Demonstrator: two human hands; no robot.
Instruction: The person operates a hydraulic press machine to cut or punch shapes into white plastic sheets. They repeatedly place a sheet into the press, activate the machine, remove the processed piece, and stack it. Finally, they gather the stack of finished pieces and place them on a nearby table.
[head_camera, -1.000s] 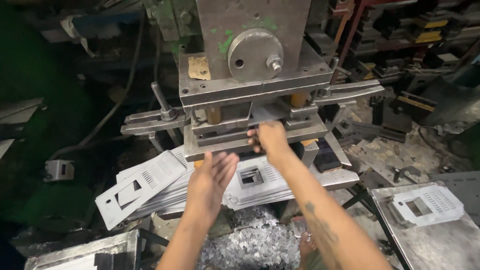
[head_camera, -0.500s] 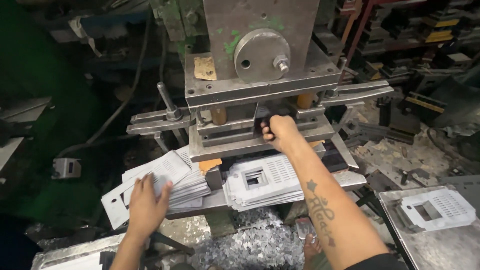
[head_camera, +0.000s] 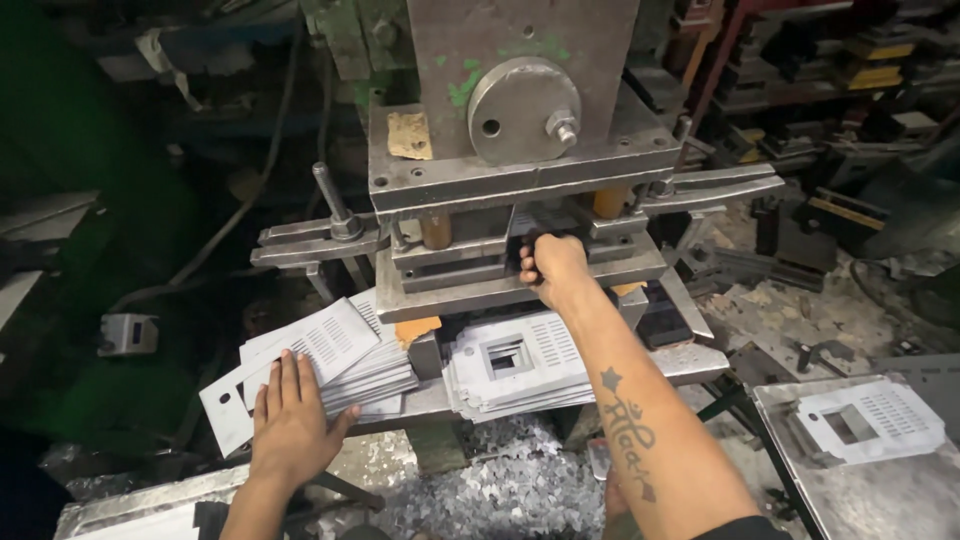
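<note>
A heavy steel press (head_camera: 520, 150) fills the middle of the view — grey, scuffed plates stacked in layers, a round disc with a bolt on its face, two orange posts between the upper and lower blocks. The right hand (head_camera: 553, 268) reaches into the gap between those blocks, its fingers curled shut around something dark at the die; what exactly it grips is hidden by the knuckles.

The left hand (head_camera: 290, 420) lies flat and spread, palm down, on the near corner of a fanned stack of thin perforated sheets (head_camera: 320, 365) — pale grey metal blanks with rows of fine slots. They rest on the desk (head_camera: 690, 362) under the press, to its left.

A second stack of punched sheets (head_camera: 515, 365) sits just beside the first, right of it, each with a square window cut through the centre. One more punched sheet (head_camera: 870, 425) lies alone on a steel tray (head_camera: 800, 500) at the lower right, well apart. Bright metal scrap (head_camera: 510, 490) litters the floor below.
</note>
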